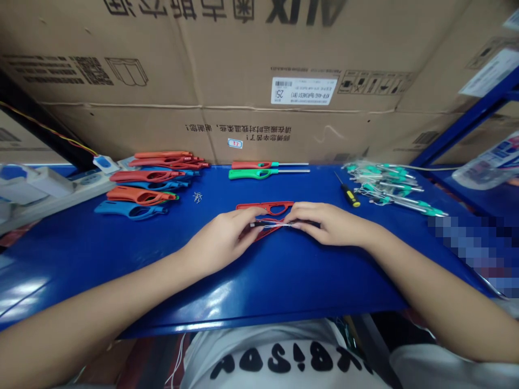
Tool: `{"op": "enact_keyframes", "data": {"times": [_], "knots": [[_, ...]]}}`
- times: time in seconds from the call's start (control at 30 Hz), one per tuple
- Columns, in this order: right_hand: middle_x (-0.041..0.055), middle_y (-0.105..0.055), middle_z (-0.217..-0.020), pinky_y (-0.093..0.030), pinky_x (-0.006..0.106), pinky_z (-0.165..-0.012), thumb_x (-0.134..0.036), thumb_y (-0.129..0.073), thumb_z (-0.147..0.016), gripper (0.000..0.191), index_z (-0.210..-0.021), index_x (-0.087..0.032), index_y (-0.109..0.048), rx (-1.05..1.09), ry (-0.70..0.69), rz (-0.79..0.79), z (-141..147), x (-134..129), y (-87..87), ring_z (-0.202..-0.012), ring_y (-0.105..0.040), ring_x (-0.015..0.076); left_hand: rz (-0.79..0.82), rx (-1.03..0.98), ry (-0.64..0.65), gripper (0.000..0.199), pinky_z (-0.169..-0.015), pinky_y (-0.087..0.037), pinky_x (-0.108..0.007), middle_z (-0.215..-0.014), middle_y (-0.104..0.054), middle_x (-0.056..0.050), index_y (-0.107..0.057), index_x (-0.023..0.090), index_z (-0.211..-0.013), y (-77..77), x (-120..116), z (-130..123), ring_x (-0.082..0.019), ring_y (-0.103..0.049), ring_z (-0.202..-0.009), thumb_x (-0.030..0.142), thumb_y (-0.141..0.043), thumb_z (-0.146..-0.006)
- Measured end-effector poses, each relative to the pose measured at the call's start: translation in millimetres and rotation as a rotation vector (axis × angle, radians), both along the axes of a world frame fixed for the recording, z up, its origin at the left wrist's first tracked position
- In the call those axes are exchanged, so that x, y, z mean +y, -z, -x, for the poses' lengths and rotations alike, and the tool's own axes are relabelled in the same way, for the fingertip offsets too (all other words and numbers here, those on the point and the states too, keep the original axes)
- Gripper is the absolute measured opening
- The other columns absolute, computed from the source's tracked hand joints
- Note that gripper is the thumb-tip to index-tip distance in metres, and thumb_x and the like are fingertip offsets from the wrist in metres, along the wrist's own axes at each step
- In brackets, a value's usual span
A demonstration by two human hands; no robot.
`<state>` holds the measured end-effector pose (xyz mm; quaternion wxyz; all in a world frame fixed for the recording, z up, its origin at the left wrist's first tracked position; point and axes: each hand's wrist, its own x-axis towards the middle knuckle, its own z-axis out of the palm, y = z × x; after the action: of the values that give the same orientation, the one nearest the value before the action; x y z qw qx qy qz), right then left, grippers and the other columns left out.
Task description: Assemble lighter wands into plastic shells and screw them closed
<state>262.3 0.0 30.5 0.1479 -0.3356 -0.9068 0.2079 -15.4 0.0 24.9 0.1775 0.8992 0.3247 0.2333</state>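
Observation:
My left hand pinches a small black part with a light end between thumb and fingers. Thin white wires run from it across to my right hand, whose fingertips are closed on their other end. Something dark shows between the right fingers, too small to name. Under the wires lies a red lighter shell half, partly covered by my left hand. Just beyond the fingers, another red lighter shell half with a trigger opening rests on the blue table.
Orange and blue lighter shells are piled at the left, near small screws. Behind my hands lie a red lighter and a green lighter. At right are a screwdriver and metal-tube assemblies. A carton stands behind.

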Motion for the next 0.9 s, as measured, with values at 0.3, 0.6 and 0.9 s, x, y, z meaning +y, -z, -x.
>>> {"op": "enact_keyframes", "data": {"times": [0.3,0.6,0.9], "knots": [[0.0075,-0.068,-0.122,-0.049,0.035,-0.098,-0.023,-0.049,-0.101,0.026,-0.12,-0.021,-0.068,0.038,-0.049,0.082,1,-2,-2.9,-0.111,-0.064,0.019,-0.058,0.025,0.033,0.019,-0.079,-0.054,-0.031,-0.102,-0.073,-0.005,-0.069,0.018,-0.11,1.6,5,3,-0.019,-0.069,-0.091,0.023,-0.053,-0.101],[0.0077,-0.072,-0.114,-0.051,0.034,-0.091,-0.027,-0.053,-0.1,0.022,-0.116,-0.02,-0.067,0.048,0.063,-0.001,4,2,6.1,-0.103,-0.067,0.02,-0.003,0.174,0.012,0.023,-0.086,-0.054,-0.035,-0.109,-0.064,-0.008,-0.069,0.018,-0.112,3.6,7,5,-0.02,-0.065,-0.096,0.02,-0.049,-0.101],[0.009,-0.067,-0.111,-0.052,0.034,-0.089,-0.026,-0.053,-0.1,0.02,-0.109,-0.019,-0.069,0.081,0.068,-0.096,6,7,15.1,-0.1,-0.065,0.0198,-0.048,0.223,-0.006,0.025,-0.089,-0.056,-0.039,-0.11,-0.066,-0.01,-0.069,0.016,-0.113,6.7,8,4,-0.022,-0.067,-0.099,0.017,-0.048,-0.101]]}}
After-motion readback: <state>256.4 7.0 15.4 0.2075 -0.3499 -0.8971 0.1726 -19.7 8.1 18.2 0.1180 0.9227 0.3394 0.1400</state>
